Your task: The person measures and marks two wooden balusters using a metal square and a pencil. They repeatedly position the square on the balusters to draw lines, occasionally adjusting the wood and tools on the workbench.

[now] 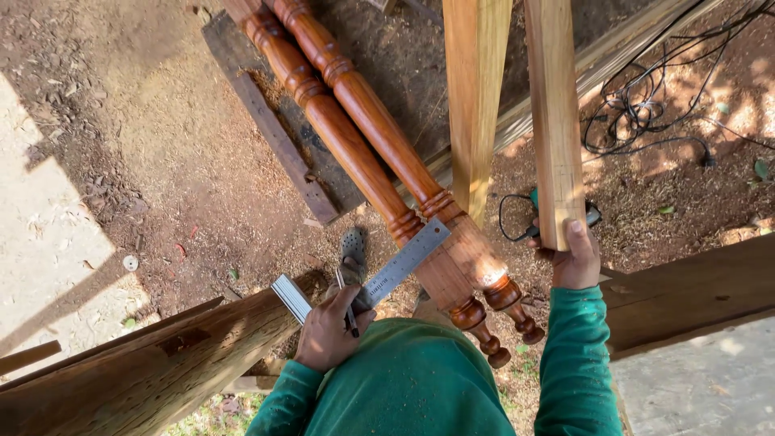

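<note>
Bare dirt and sawdust ground (161, 145) lies open to the left, hemmed by a rough log (145, 371) low left and a dark beam (694, 291) at right. Two glossy reddish turned legs (363, 137), ringed and bulbed at their near ends, run side by side from the top toward the person. A pale square post (555, 113) stands to their right; the right hand (575, 260) wraps its lower end. The left hand (329, 331) pinches a metal square (387, 270) and a pen (349, 311), the blade lying across the legs.
</note>
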